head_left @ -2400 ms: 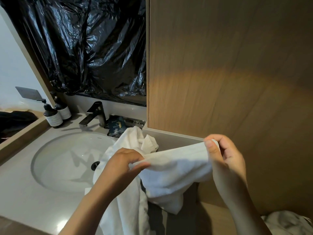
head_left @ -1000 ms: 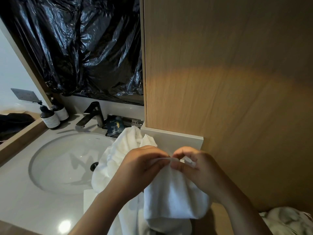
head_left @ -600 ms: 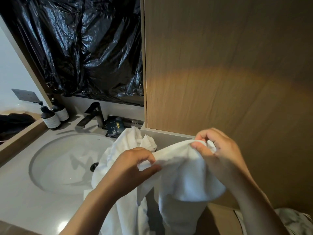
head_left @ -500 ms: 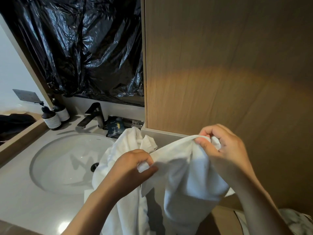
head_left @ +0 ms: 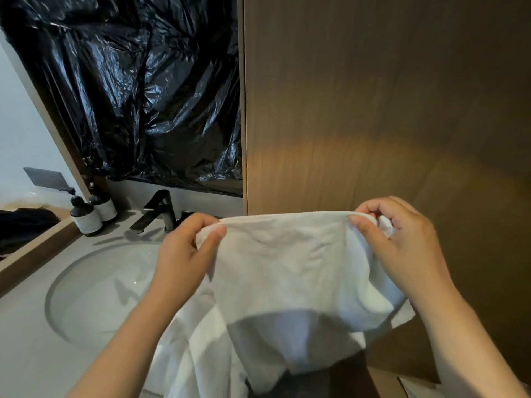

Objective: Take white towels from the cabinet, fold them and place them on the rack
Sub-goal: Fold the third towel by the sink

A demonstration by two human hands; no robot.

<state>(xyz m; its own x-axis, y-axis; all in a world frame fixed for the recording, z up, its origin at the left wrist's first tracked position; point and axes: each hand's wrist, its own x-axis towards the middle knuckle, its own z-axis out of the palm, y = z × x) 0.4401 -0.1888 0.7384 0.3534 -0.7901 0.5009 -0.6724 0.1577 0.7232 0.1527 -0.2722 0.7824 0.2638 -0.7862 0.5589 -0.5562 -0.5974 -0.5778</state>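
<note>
two pinch grips on white towel [head_left: 287, 268]: left hand [head_left: 184, 254], right hand [head_left: 402, 245]; lower end off-frame

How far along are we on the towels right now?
Done: one white towel is out. In hand: left hand and right hand pinch its top edge, spread between them above the counter. Left: folding and placing; no finished folded towel in view.

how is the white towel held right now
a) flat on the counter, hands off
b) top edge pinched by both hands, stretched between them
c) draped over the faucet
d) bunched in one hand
b: the left hand and right hand each pinch an end of the top edge of the white towel, spread between them.
</note>
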